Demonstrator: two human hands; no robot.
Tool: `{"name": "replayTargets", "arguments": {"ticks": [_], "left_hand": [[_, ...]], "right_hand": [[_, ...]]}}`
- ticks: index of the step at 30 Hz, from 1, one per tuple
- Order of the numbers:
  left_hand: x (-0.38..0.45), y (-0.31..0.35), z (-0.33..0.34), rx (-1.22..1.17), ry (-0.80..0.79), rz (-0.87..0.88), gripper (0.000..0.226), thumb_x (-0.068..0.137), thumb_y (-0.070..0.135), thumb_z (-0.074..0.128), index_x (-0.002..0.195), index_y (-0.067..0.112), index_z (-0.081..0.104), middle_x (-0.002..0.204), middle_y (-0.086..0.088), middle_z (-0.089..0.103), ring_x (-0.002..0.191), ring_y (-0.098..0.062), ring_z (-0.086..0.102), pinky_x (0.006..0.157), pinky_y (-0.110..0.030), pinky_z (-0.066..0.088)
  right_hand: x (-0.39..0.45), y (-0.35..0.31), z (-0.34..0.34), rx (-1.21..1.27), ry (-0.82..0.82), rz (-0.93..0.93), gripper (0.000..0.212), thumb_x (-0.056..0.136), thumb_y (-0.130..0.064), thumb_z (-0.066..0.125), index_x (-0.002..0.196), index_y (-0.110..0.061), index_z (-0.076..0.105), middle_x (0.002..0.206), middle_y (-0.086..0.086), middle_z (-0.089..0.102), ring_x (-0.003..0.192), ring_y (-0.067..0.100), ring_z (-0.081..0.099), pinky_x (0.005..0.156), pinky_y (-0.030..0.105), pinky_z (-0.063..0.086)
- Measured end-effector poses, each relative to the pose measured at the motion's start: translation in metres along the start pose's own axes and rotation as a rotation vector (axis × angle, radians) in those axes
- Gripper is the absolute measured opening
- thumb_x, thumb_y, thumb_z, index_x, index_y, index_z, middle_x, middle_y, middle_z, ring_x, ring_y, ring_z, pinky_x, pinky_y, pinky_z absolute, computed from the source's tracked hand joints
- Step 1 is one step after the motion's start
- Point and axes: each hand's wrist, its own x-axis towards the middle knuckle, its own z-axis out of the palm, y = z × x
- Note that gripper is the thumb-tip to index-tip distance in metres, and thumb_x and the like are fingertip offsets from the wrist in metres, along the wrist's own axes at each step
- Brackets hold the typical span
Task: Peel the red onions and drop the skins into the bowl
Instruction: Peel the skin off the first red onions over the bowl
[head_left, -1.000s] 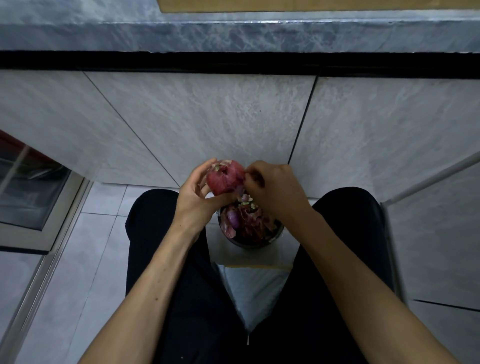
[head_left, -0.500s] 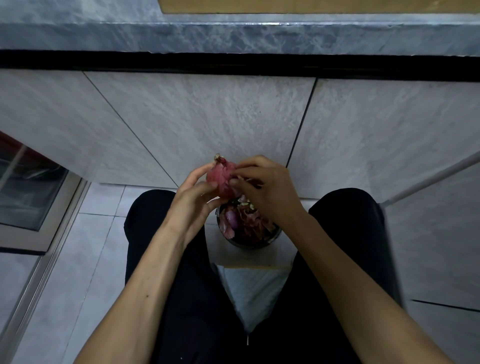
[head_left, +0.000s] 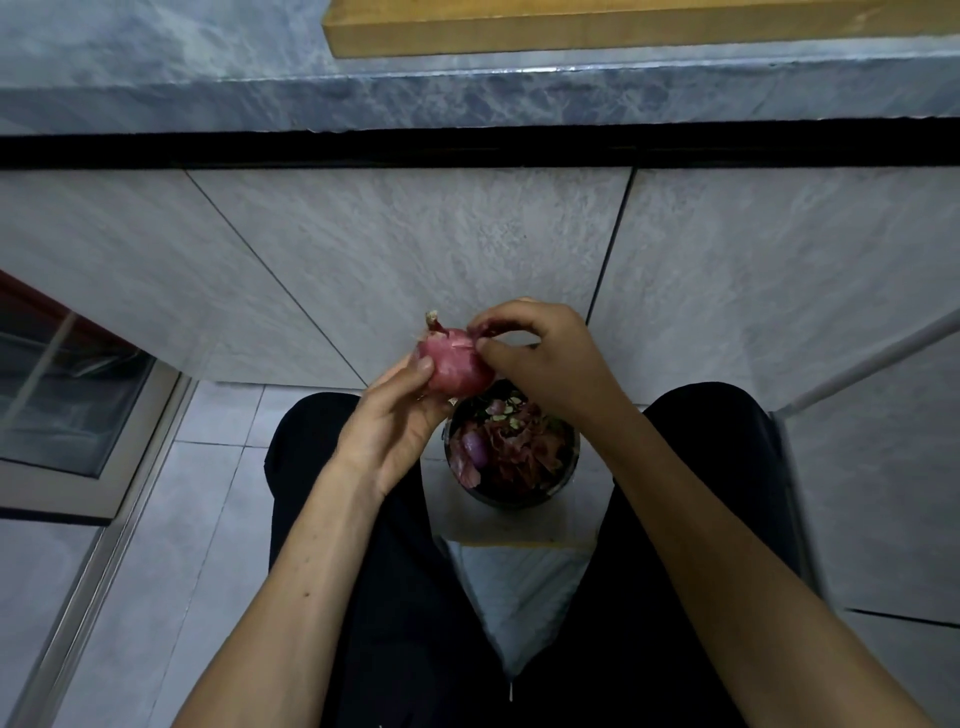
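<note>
The left hand (head_left: 395, 421) cradles the round red onion (head_left: 457, 364), stem toward eleven o'clock, while the right hand (head_left: 540, 358) pinches a loose dark-red skin strip (head_left: 488, 328) at its one o'clock, above the dark round bowl (head_left: 571, 457).

Red-pink onion (head_left: 457, 366), dark bowl (head_left: 569, 470) of reddish-purple skins (head_left: 511, 449), grey marbled tiles (head_left: 415, 260), black trousers (head_left: 395, 597).

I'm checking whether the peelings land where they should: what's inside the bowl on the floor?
The bowl holds a heap of reddish onion skins, a purple piece and pale bits. Its bottom is covered by them, and the right hand hides its far rim.
</note>
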Motion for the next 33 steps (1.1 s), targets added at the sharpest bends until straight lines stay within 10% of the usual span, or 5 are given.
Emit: {"name": "replayTargets", "arguments": {"ticks": [5,13,21,28,33], "left_hand": [[0.003,-0.004,-0.003,0.115,0.098,0.091,0.082,0.06,0.037,0.094,0.129,0.004,0.064,0.123,-0.017,0.07,0.11,-0.027,0.07,0.084,-0.029,0.057],[-0.003,-0.004,0.003,0.272,0.168,0.143,0.036,0.071,0.016,0.079,0.106,0.013,0.071,0.096,0.0,0.078,0.083,-0.014,0.074,0.069,-0.022,0.057],[-0.001,-0.007,0.002,0.192,0.262,0.066,0.038,0.077,0.026,0.071,0.112,0.009,0.072,0.107,-0.011,0.076,0.095,-0.019,0.074,0.077,-0.024,0.057],[0.0,-0.002,0.006,0.131,0.306,0.069,0.042,0.075,0.033,0.07,0.109,0.009,0.07,0.092,-0.006,0.078,0.088,-0.014,0.075,0.074,-0.02,0.057],[0.0,-0.001,0.002,0.088,0.276,0.094,0.055,0.081,0.032,0.074,0.125,0.002,0.064,0.117,-0.019,0.072,0.112,-0.027,0.07,0.088,-0.027,0.056]], "right_hand": [[0.009,-0.012,-0.003,-0.141,-0.082,0.044,0.015,0.079,-0.025,0.078,0.092,-0.019,0.077,0.092,-0.004,0.068,0.087,0.005,0.063,0.081,0.023,0.051],[0.016,-0.016,0.0,-0.279,-0.174,0.141,0.013,0.085,-0.016,0.07,0.074,-0.013,0.067,0.073,-0.003,0.062,0.065,0.005,0.053,0.053,0.006,0.035],[0.005,-0.008,0.016,-0.434,-0.204,-0.041,0.002,0.091,-0.009,0.055,0.091,-0.007,0.056,0.095,0.004,0.05,0.097,0.026,0.046,0.088,0.039,0.038],[-0.005,0.003,0.018,-0.471,-0.104,-0.207,0.012,0.089,-0.014,0.056,0.087,-0.005,0.062,0.091,0.009,0.06,0.095,0.032,0.049,0.087,0.045,0.038],[-0.003,0.006,0.016,-0.305,-0.028,-0.184,0.014,0.089,-0.023,0.061,0.097,-0.012,0.065,0.096,-0.003,0.063,0.098,0.02,0.052,0.09,0.041,0.044]]}}
